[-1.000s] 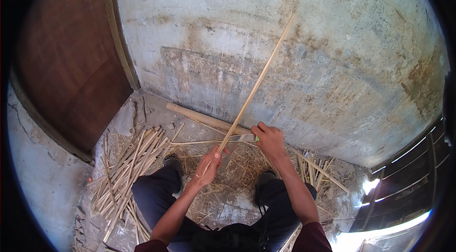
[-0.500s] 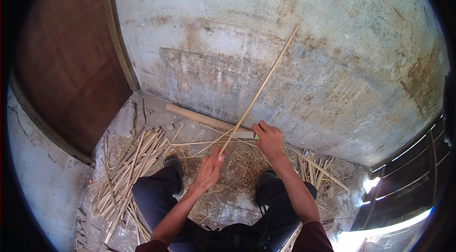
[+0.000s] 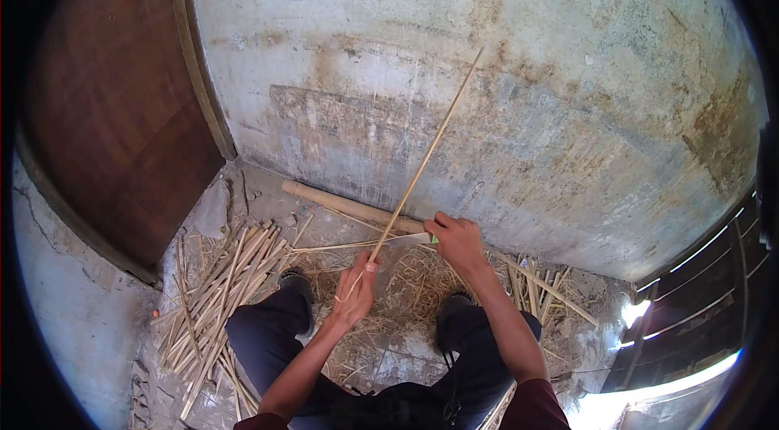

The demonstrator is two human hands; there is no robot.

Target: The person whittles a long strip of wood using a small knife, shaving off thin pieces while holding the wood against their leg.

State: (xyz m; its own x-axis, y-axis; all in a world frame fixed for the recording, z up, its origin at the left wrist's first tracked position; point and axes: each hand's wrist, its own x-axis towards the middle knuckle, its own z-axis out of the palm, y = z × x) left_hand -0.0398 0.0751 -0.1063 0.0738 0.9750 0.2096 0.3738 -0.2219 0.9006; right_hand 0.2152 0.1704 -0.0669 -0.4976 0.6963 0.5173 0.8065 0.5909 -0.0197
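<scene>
My left hand [image 3: 355,288] is closed round the lower end of a long, thin bamboo stick [image 3: 432,146], which slants up and to the right in front of the wall. In my right hand [image 3: 458,239] is a knife [image 3: 408,240] with a pale blade and a bit of green at its handle. The blade points left and lies close to the stick just above my left fingers; whether it touches cannot be made out. A thin curl of shaving shows by my left hand.
Many cut bamboo sticks [image 3: 215,300] lie heaped at the left, with a smaller pile [image 3: 540,292] at the right. A thick bamboo pole [image 3: 345,203] rests along the foot of the stained wall [image 3: 389,122]. Shavings [image 3: 414,280] litter the floor between my feet. A brown door [image 3: 114,105] stands left.
The stick's far tip has swung to the left and slightly down. The knife blade has tilted and now sits lower along the stick, nearer my left fingers.
</scene>
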